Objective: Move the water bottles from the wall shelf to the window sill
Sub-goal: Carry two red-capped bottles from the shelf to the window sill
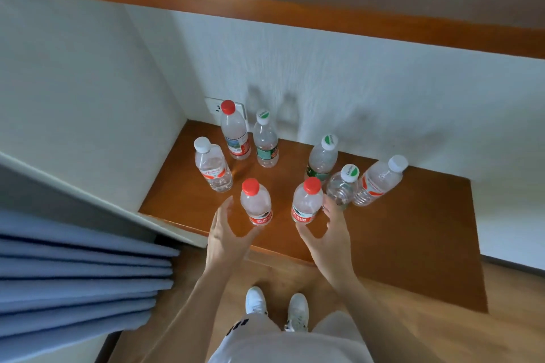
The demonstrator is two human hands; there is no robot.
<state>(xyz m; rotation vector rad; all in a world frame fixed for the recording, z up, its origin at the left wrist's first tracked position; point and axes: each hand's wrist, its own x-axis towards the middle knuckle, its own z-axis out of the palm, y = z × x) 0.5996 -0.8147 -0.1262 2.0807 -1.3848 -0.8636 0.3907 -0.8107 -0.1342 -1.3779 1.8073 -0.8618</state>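
Observation:
Several clear plastic water bottles stand upright on a low wooden ledge against a white wall. My left hand is spread around the near left red-capped bottle, fingers left of it and thumb by its base, without closing on it. In the same way, my right hand cups the near right red-capped bottle. Behind them stand a white-capped bottle, a tall red-capped bottle, green-labelled bottles and another white-capped bottle.
A wooden shelf board juts out above the ledge. A wall socket sits behind the tall bottle. Blue pleated curtain hangs at the left. My white shoes stand on the wooden floor just before the ledge.

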